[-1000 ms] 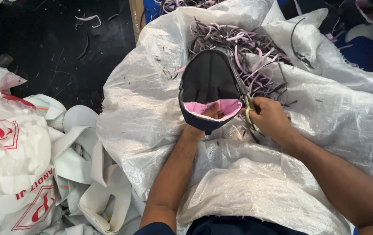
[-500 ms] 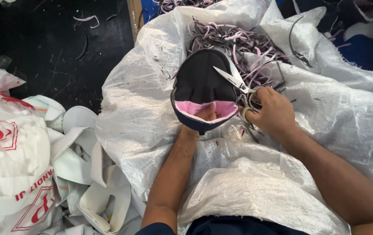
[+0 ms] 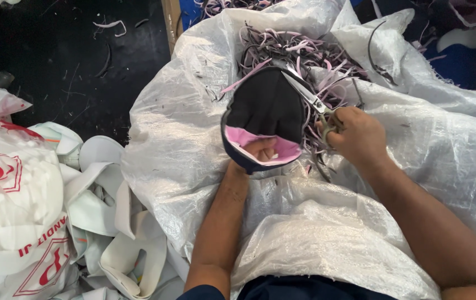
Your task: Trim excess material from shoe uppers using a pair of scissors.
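My left hand [image 3: 261, 151] is tucked inside a black shoe upper [image 3: 267, 105] with a pink lining [image 3: 282, 149], holding it up over a big white woven sack [image 3: 182, 139]. My right hand [image 3: 356, 132] grips a pair of scissors [image 3: 311, 95]. The blades lie along the upper's right top edge, where a thin pink strip hangs off toward the left. A heap of pink and dark trimmed strips [image 3: 304, 53] fills the sack just beyond the upper.
To my left lies a pile of white shoe parts [image 3: 110, 222] and a white bag with red print [image 3: 10, 183]. Dark floor with scattered scraps [image 3: 82, 61] stretches at the top left. More sacks and a blue surface show at the top right.
The scissors have travelled from the upper's lower right side up along its right edge to the top. The upper has turned slightly in my left hand.
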